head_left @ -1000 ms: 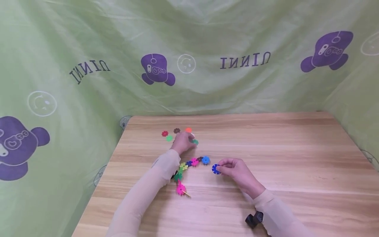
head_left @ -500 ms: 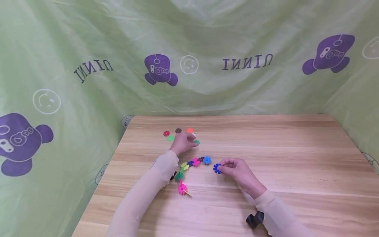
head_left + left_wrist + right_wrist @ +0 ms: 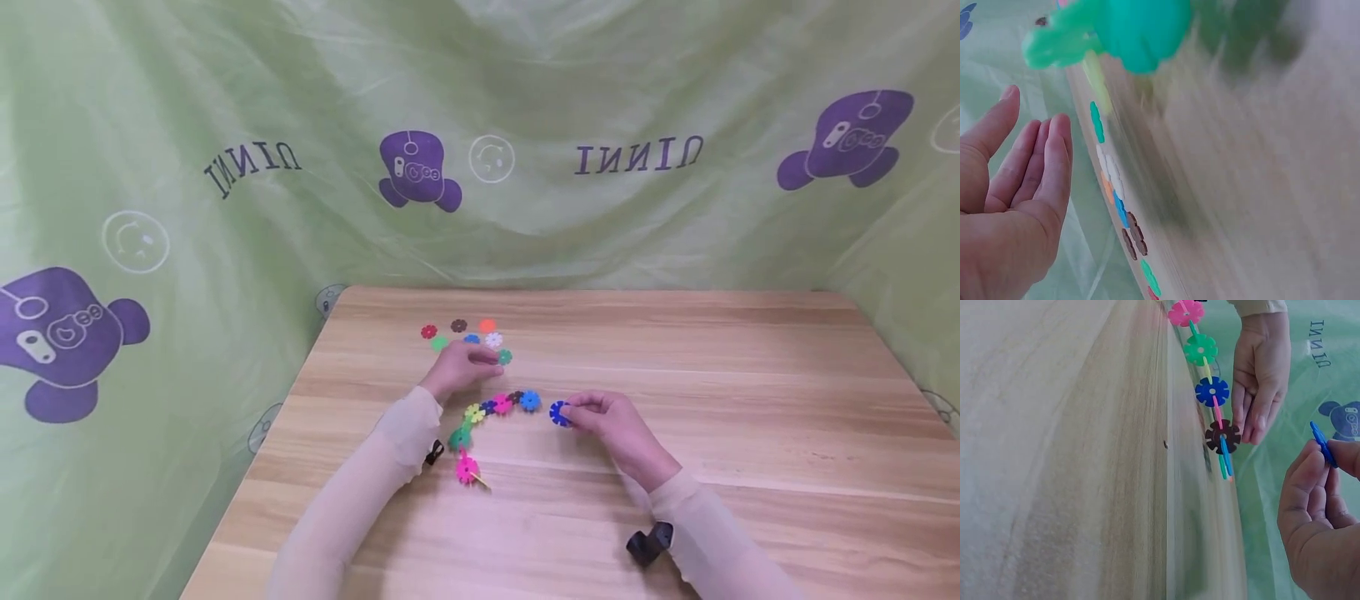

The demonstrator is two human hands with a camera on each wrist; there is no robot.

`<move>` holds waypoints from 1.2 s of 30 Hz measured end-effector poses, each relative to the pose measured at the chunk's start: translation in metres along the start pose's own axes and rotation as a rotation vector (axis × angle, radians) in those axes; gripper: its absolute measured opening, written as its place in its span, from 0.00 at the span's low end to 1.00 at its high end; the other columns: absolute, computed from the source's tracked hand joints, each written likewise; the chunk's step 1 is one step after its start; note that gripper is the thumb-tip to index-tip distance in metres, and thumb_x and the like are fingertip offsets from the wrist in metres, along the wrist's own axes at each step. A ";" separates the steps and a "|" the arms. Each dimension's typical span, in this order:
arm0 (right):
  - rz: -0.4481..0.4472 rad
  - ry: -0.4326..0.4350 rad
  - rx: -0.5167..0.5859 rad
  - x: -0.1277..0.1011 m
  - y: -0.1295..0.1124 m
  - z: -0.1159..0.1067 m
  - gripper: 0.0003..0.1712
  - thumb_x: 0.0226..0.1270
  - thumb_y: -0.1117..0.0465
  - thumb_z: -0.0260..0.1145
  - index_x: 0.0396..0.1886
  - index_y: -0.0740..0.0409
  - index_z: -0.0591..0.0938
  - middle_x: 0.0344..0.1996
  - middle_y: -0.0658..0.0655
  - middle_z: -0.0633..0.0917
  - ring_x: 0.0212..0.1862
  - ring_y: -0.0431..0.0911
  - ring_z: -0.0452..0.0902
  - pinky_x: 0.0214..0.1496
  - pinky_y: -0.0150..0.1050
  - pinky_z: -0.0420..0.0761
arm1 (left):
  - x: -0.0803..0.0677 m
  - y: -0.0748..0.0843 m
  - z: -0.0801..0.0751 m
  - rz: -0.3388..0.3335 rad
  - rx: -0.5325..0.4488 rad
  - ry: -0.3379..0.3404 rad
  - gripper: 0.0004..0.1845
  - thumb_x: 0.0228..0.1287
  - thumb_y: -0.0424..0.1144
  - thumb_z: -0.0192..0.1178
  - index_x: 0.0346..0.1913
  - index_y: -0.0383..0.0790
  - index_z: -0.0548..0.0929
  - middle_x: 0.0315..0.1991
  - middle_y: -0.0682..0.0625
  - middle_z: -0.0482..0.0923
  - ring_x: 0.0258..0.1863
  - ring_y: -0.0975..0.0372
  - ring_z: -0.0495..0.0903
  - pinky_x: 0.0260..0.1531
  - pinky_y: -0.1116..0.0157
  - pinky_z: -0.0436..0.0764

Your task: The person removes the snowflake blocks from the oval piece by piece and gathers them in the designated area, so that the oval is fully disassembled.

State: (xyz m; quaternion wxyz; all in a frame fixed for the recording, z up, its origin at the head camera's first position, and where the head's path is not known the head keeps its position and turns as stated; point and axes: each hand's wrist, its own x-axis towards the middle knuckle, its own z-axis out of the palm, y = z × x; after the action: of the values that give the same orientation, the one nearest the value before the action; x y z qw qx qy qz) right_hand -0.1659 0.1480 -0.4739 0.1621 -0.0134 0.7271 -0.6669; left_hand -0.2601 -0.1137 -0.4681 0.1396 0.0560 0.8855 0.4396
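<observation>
On the wooden table (image 3: 675, 375), backed by a green printed cloth (image 3: 225, 125), both arms in pale sleeves reach toward a scatter of small plastic flower-shaped discs. Largest of these things is the linked chain of discs (image 3: 491, 417), which curves from a pink disc with a yellow peg (image 3: 467, 469) near the person, up through green, yellow, blue, pink and brown pieces, to a light-blue disc (image 3: 530, 401) at its far end.

Beyond the chain lies the left hand (image 3: 457, 368), palm down near the table with the fingers loosely extended; the left wrist view shows them straight and relaxed, holding nothing. Its fingertips point at a teal disc (image 3: 505, 357) just beside them; whether they touch it I cannot tell. Past that hand sits a loose cluster of discs (image 3: 461, 332): red, brown, orange, green, blue and white, all lying flat and apart from the chain.

To the right of the chain, the right hand (image 3: 611, 421) pinches a dark-blue disc (image 3: 558, 413) between thumb and fingertips, held on edge, just beside the chain's light-blue end but apart from it. The right wrist view shows the same disc (image 3: 1322, 444) gripped at the fingertips (image 3: 1310, 465), the remaining fingers curled in.

A small black camera mount (image 3: 648, 543) sits on the right wrist.
</observation>
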 end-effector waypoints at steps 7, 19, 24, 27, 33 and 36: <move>0.031 0.036 -0.015 0.022 -0.007 -0.008 0.20 0.62 0.57 0.65 0.47 0.68 0.77 0.41 0.57 0.84 0.42 0.45 0.81 0.51 0.43 0.81 | -0.011 0.000 -0.001 -0.007 -0.011 -0.039 0.21 0.52 0.49 0.68 0.50 0.49 0.82 0.45 0.57 0.82 0.49 0.61 0.78 0.55 0.59 0.75; 0.069 0.057 0.002 0.070 -0.031 -0.020 0.23 0.65 0.56 0.63 0.53 0.67 0.74 0.36 0.50 0.82 0.37 0.38 0.78 0.49 0.36 0.80 | -0.023 -0.004 0.007 0.002 -0.113 -0.118 0.20 0.54 0.44 0.67 0.51 0.44 0.81 0.42 0.54 0.83 0.40 0.64 0.82 0.44 0.68 0.81; 0.110 0.073 0.028 0.086 -0.037 -0.025 0.22 0.65 0.57 0.62 0.55 0.66 0.73 0.37 0.49 0.82 0.37 0.37 0.78 0.52 0.34 0.79 | -0.026 -0.006 0.008 0.023 -0.023 -0.104 0.19 0.54 0.47 0.67 0.49 0.48 0.82 0.44 0.56 0.83 0.44 0.63 0.80 0.48 0.65 0.79; 0.121 0.078 0.025 0.097 -0.037 -0.028 0.24 0.66 0.57 0.61 0.57 0.66 0.72 0.39 0.49 0.81 0.40 0.37 0.79 0.55 0.36 0.78 | -0.025 -0.008 0.009 0.008 -0.021 -0.103 0.19 0.53 0.48 0.68 0.49 0.48 0.82 0.44 0.57 0.83 0.46 0.62 0.80 0.51 0.62 0.78; 0.149 0.074 -0.014 0.114 -0.038 -0.034 0.26 0.67 0.57 0.59 0.60 0.66 0.69 0.43 0.51 0.79 0.46 0.41 0.79 0.60 0.37 0.75 | -0.022 -0.014 0.013 -0.010 -0.053 -0.110 0.20 0.49 0.46 0.71 0.47 0.48 0.83 0.42 0.57 0.83 0.44 0.64 0.80 0.51 0.64 0.78; 0.152 0.068 -0.041 0.122 -0.038 -0.037 0.26 0.68 0.57 0.59 0.60 0.67 0.69 0.43 0.52 0.80 0.45 0.41 0.79 0.58 0.36 0.76 | -0.022 -0.015 0.014 -0.014 -0.079 -0.123 0.21 0.46 0.45 0.73 0.46 0.46 0.83 0.41 0.56 0.84 0.43 0.64 0.80 0.50 0.65 0.79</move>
State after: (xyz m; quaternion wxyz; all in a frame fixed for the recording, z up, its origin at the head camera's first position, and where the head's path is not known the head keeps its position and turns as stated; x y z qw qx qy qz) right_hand -0.2982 0.1505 -0.4613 0.1873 0.0610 0.7445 -0.6379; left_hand -0.2351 -0.1171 -0.4840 0.1988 0.0710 0.8575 0.4691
